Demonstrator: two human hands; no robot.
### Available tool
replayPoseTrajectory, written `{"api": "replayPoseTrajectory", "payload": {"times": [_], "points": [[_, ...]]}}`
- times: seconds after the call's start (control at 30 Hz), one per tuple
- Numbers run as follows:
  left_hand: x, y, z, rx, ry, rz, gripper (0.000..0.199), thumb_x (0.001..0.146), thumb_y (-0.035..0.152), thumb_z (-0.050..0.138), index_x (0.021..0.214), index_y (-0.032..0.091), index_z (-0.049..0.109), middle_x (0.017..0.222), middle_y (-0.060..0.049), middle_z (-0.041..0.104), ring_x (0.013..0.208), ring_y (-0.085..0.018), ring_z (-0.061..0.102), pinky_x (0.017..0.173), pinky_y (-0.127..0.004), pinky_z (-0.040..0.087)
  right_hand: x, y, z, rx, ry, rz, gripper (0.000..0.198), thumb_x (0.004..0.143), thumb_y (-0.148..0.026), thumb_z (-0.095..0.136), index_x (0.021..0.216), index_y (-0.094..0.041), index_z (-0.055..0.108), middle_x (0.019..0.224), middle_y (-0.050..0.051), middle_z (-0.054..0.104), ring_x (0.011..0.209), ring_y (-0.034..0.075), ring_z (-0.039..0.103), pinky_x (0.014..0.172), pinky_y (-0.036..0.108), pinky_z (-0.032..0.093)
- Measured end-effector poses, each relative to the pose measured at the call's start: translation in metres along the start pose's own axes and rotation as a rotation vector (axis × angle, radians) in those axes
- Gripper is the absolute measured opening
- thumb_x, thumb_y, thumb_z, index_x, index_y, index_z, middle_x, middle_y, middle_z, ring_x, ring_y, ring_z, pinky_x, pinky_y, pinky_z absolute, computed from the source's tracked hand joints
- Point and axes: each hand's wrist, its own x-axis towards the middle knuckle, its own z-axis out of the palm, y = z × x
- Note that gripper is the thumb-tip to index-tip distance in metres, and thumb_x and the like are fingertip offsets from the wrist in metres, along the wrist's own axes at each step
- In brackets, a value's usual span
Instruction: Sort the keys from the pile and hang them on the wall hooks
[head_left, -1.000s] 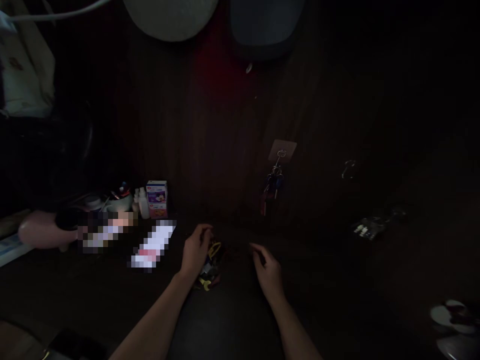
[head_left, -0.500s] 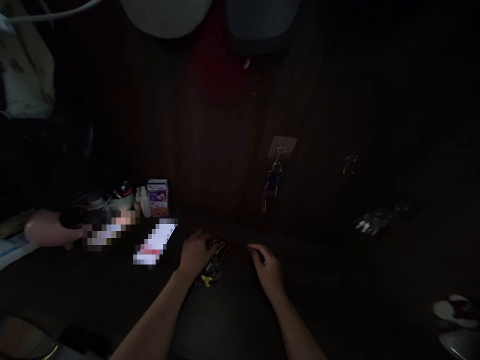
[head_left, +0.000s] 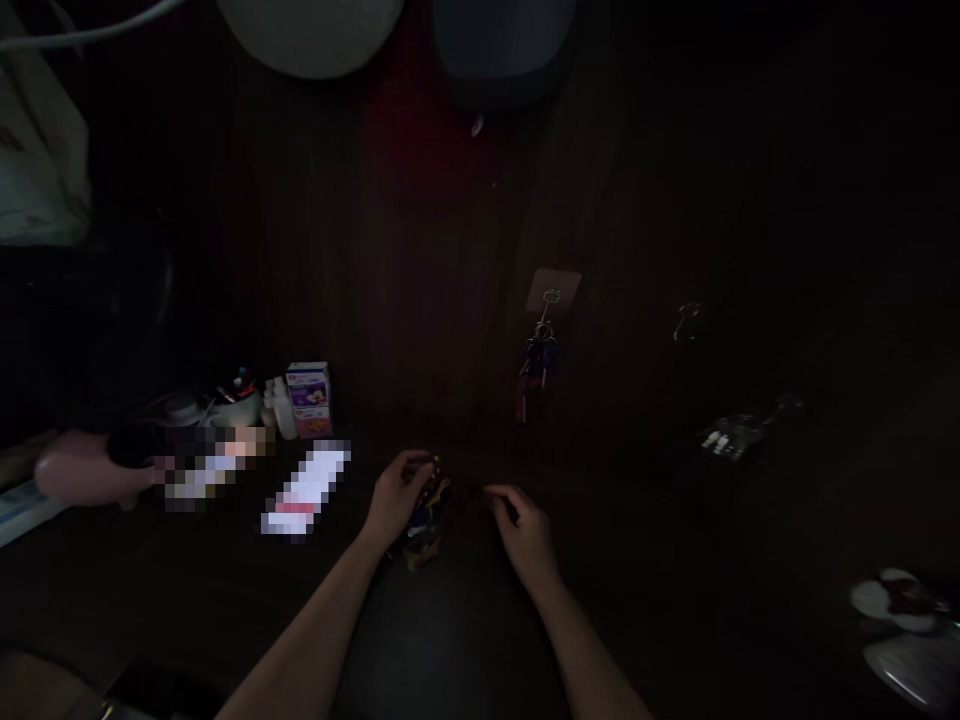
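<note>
In the dim head view my left hand (head_left: 396, 497) is curled at the upper left of a small clump of yellow, blue and brown pieces (head_left: 427, 517) on the dark tabletop. Its thumb and fingers close together at the clump's edge; what lies between them cannot be made out. To the right, apart from the clump, my right hand (head_left: 525, 532) points its fingers leftward in a pinch. A faint dark reddish bit seems to show near those fingertips, too dim to name.
A blurred bright rectangle (head_left: 307, 488) lies left of my hands. Behind it stand small boxes (head_left: 310, 400) and white bottles (head_left: 283, 408), with a pink rounded object (head_left: 90, 467) farther left. Keys (head_left: 538, 365) hang from a wall hook. A shiny clear object (head_left: 731, 437) is at right.
My left hand has lifted its fingers slightly and shifted to the upper right side of its former spot, uncovering more of the clump. My right hand keeps its pinch. The whole view has shifted slightly.
</note>
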Motion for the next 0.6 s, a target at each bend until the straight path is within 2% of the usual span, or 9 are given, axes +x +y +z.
{"api": "replayPoseTrajectory", "payload": {"times": [0.2,0.33,0.43,0.5,0.6], "points": [[-0.005,0.007,0.003,-0.215,-0.077,-0.071,0.043,0.079,0.037,0.053,0.118,0.018,0.050,0.072,0.001,0.063,0.065,-0.013,0.062,0.058,-0.022,0.047,-0.004,-0.016,0.010,0.080,-0.063,0.016,0.022,0.083,-0.031,0.046,0.090,-0.024,0.066,0.088,0.003,0.070,0.085,0.020,0.064,0.076,0.031,0.048],[-0.009,0.010,0.008,-0.300,-0.199,-0.107,0.043,0.079,0.032,0.053,0.119,0.018,0.050,0.085,-0.002,0.065,0.073,-0.013,0.063,0.062,-0.022,0.049,-0.006,-0.022,0.018,0.142,-0.094,0.030,0.021,0.081,-0.037,0.053,0.093,-0.024,0.065,0.090,0.003,0.069,0.085,0.020,0.064,0.077,0.030,0.049],[-0.011,0.008,0.014,-0.334,-0.256,-0.120,0.045,0.076,0.030,0.057,0.118,0.018,0.050,0.093,-0.004,0.065,0.078,-0.014,0.064,0.067,-0.025,0.051,-0.007,-0.022,0.024,0.181,-0.081,0.057,0.026,0.073,-0.037,0.063,0.094,-0.023,0.062,0.088,0.003,0.069,0.082,0.020,0.065,0.075,0.031,0.050],[-0.012,0.005,0.017,-0.336,-0.287,-0.102,0.046,0.072,0.026,0.061,0.117,0.018,0.051,0.093,-0.004,0.064,0.079,-0.014,0.064,0.070,-0.026,0.051,-0.006,-0.021,0.026,0.200,-0.056,0.090,0.028,0.069,-0.037,0.066,0.093,-0.023,0.061,0.086,0.003,0.070,0.081,0.021,0.065,0.073,0.032,0.051],[-0.011,0.002,0.018,-0.307,-0.296,-0.042,0.041,0.073,0.023,0.059,0.114,0.018,0.052,0.092,-0.004,0.064,0.081,-0.015,0.064,0.073,-0.028,0.051,-0.005,-0.022,0.024,0.276,-0.057,0.125,0.027,0.072,-0.038,0.063,0.094,-0.022,0.062,0.086,0.004,0.070,0.081,0.021,0.065,0.072,0.032,0.051]]}}
